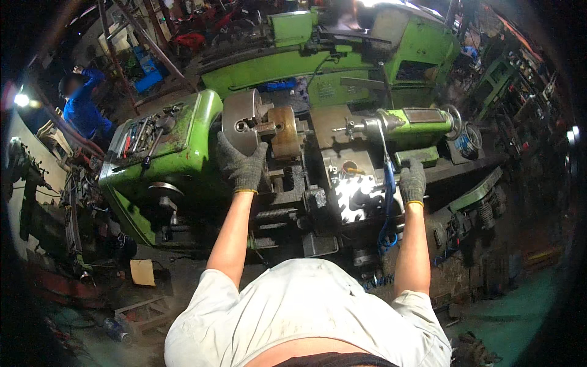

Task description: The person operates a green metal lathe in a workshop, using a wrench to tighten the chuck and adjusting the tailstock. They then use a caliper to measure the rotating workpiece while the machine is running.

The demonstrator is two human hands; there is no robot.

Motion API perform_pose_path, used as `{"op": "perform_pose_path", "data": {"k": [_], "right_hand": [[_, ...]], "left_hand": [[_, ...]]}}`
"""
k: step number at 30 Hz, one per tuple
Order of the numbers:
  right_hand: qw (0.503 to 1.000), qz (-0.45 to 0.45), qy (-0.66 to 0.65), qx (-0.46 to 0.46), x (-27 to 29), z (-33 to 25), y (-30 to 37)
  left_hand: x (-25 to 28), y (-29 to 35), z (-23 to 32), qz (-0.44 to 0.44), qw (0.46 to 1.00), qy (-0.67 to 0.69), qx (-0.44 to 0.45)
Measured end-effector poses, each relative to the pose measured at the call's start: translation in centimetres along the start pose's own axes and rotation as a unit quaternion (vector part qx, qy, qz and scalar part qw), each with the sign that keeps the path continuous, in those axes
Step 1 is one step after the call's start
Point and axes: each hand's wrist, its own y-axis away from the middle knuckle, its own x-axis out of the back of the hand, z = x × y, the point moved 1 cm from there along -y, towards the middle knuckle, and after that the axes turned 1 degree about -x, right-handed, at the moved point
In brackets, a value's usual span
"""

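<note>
A green lathe stands in front of me, its round steel chuck gripping a brownish, rusty-looking cylindrical workpiece. My left hand, in a dark grey knit glove, lies against the near side of the chuck with thumb and fingers apart. Farther right, my gloved right hand is closed just below the green tailstock; whatever its fingers hold is hidden. Close to its left hangs a blue air hose. A drill bit in a drill chuck points from the tailstock toward the workpiece.
Several hand tools lie on the headstock top. A shiny metal plate catches light on the carriage. A handwheel ends the tailstock. Behind stands another green machine. A person in blue is at the far left.
</note>
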Motion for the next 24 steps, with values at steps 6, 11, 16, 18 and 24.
{"op": "perform_pose_path", "data": {"k": [6,11,16,18,24], "right_hand": [[0.999,-0.017,-0.021,0.017,1.0,-1.5,0.5],[0.996,0.004,-0.065,0.062,0.3,0.1,0.0],[0.996,-0.064,-0.046,0.042,0.7,-0.9,-1.6],[0.994,-0.054,-0.064,0.065,1.1,-0.8,-0.5],[0.994,-0.030,-0.090,0.049,-0.7,0.2,0.5]], "left_hand": [[0.5,3.7,-1.1,-0.006,0.995,-0.057,0.077],[1.5,6.1,0.0,-0.073,0.988,0.000,0.133],[0.8,3.6,0.9,-0.109,0.972,-0.020,0.208],[2.5,5.6,2.0,-0.170,0.940,-0.049,0.291],[1.0,8.1,0.0,-0.112,0.967,-0.079,0.217]]}}
